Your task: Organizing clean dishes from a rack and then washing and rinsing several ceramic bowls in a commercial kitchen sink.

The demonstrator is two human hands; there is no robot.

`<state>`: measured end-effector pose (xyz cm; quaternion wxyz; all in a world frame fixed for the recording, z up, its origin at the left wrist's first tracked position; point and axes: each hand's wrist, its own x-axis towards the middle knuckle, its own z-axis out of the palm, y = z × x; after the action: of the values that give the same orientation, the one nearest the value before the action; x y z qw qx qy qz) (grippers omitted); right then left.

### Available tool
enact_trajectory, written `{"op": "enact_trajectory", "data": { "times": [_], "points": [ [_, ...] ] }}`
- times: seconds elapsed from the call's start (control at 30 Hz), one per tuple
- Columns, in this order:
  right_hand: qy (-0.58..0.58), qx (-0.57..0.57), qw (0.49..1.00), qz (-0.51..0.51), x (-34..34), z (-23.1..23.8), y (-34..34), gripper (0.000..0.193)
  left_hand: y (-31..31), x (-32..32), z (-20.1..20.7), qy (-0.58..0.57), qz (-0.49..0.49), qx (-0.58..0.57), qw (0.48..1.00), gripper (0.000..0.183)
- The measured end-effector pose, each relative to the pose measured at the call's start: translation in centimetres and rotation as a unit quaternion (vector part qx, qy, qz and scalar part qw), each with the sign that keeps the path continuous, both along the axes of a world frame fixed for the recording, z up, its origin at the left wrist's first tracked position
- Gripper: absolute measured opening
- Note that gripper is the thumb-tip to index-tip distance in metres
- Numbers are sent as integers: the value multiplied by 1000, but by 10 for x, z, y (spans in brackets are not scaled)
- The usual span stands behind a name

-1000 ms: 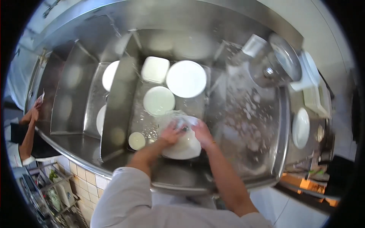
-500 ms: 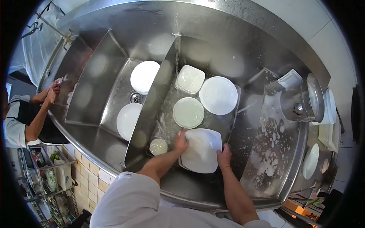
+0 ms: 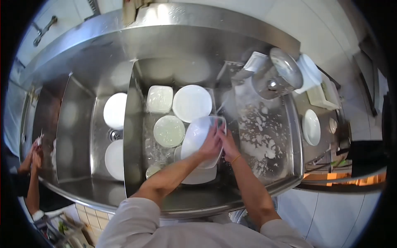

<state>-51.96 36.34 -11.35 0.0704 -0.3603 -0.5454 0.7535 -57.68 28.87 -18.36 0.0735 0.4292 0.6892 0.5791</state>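
Steel sink (image 3: 186, 201) surrounds the grip, where the right hand (image 3: 228, 149) grasps a tilted dish (image 3: 197, 134) above a plate (image 3: 199, 178), the left hand (image 3: 212, 144) against its face, clasp unclear, seemingly in a washing step that next calls for steady support.

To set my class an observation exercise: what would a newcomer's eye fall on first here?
Probably the tilted white dish in the steel basin, with the left hand and right hand at its right side. Next come the pale square dish and large round dish beyond it. Then the white foam spattered over the metal surface on the right.
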Motion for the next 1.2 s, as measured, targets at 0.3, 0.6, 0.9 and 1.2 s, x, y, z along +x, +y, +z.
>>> {"op": "enact_trajectory", "data": {
  "times": [0.3, 0.6, 0.9, 1.2],
  "points": [
    [289, 58, 903, -312, -36, 42, 8, 60, -18, -88, 63, -534, 127, 137, 824, 59],
    [239, 65, 934, -258, -56, 69, 35, 31, -44, -104, 135, -385, 169, 117, 900, 46],
    [159, -35, 975, -153, -33, 75, 39, 33, -19, -83, 194, -433, 21, 301, 850, 54],
    [90, 46, 993, -64, 44, 100, 137, 33, 26, -33, 212, -395, -71, 357, 844, 48]
  ]
}}
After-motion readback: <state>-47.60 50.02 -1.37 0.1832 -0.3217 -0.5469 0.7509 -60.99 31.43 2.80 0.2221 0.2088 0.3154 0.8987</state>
